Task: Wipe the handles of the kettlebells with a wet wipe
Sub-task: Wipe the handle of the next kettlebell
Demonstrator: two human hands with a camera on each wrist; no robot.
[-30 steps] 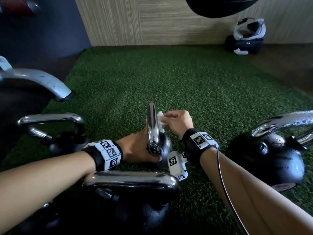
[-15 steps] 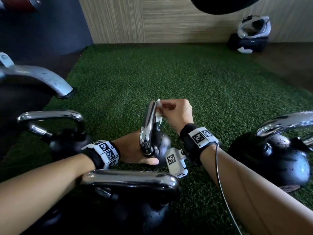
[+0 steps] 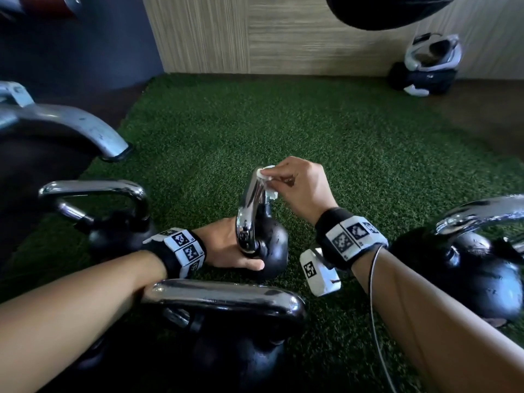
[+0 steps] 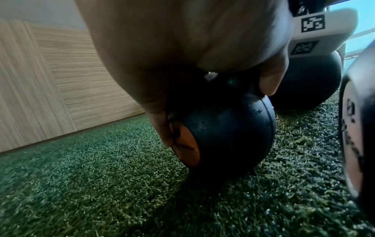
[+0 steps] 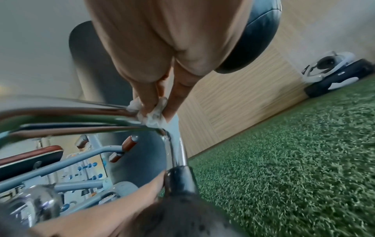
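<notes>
A small black kettlebell with a chrome handle stands tilted on the green turf, its orange base lifted off the grass. My left hand grips its body from the left side, thumb and fingers curled round the ball. My right hand pinches a crumpled white wet wipe against the far top corner of the handle. In the right wrist view the wet wipe is bunched between thumb and fingers on the chrome bar.
Three more kettlebells surround me: one at the left, a big one nearest me, one at the right. A grey machine leg sits far left. A white and black object lies by the wooden wall.
My right hand has slid the wipe up and away along the handle to its far top corner. The kettlebell has tilted further over to the right in my left hand.
</notes>
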